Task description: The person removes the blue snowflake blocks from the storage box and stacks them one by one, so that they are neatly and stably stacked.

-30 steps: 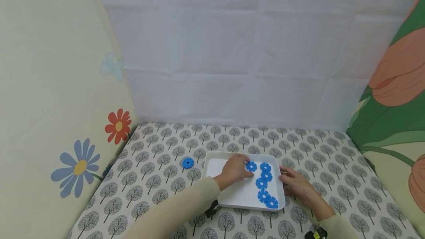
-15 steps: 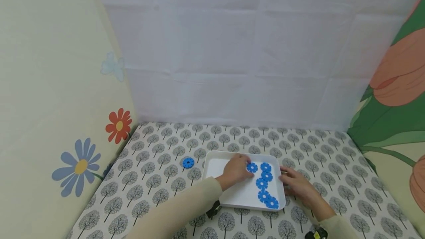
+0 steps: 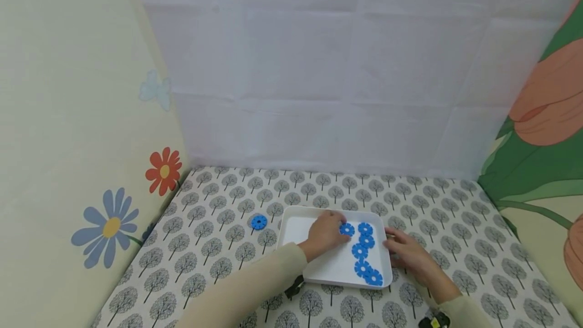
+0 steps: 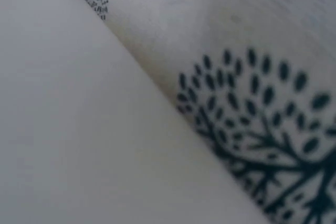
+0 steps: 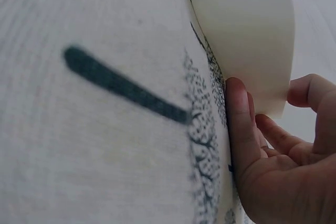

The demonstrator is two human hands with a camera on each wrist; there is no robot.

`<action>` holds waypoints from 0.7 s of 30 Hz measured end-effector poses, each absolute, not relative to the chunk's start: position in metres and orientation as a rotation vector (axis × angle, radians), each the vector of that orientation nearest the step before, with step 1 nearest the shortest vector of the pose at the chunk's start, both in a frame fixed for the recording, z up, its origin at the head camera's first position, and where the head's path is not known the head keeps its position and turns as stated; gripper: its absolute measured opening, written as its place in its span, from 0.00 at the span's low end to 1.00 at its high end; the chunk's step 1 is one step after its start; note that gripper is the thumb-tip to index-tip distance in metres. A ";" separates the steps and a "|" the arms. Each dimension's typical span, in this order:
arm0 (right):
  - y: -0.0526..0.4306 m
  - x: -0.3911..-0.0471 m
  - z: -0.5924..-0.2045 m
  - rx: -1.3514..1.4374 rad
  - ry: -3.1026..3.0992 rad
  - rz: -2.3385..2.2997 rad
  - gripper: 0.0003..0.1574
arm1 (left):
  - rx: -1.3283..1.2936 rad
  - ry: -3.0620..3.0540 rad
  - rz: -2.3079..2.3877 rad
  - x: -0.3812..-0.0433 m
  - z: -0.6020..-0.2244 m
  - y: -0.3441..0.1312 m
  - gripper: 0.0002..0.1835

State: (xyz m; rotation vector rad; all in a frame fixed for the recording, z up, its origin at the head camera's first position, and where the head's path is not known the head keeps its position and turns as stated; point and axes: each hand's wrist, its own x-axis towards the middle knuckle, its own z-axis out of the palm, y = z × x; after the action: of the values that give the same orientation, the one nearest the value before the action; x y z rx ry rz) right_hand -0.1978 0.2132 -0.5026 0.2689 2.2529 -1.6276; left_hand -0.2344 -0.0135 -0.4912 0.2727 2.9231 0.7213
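My left hand (image 3: 324,233) reaches over the white tray (image 3: 314,271), thumb and index finger on either side of a blue notched interlocking disc (image 3: 347,229) on its floor. Along the tray's right side lie several more blue discs (image 3: 360,251), some overlapping, in a crooked line. My right hand (image 3: 408,256) touches the tray's right side from outside. The right wrist view has one fingertip low on the outer wall (image 5: 247,35) beside the cloth and another at the rim. The left wrist view takes in only a pale surface and cloth; that hand's grip is hidden there.
One more blue disc (image 3: 258,222) lies on the tree-print tablecloth (image 3: 218,247), left of the tray. A white sheet (image 3: 291,65) hangs behind the table. Flower-painted panels (image 3: 109,115) flank the table.
The left hand and the disc by its fingertips have shifted very slightly right. The right hand stays at the tray's side.
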 end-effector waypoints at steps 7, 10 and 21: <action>0.214 -0.198 -0.502 0.269 2.240 -1.630 0.38 | 0.316 2.944 0.689 -0.234 -0.493 -0.014 0.22; 0.214 -0.197 -0.502 0.253 2.257 -1.624 0.37 | 0.323 2.947 0.682 -0.235 -0.492 -0.013 0.21; 0.214 -0.199 -0.501 0.269 2.246 -1.608 0.37 | 0.307 2.892 0.730 -0.237 -0.490 -0.012 0.18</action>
State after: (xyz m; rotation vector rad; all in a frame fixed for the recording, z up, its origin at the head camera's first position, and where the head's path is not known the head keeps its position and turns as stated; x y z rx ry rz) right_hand -0.1987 0.2141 -0.5012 0.2687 2.2461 -1.6077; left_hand -0.2367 -0.0121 -0.4903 0.3066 2.8925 0.7297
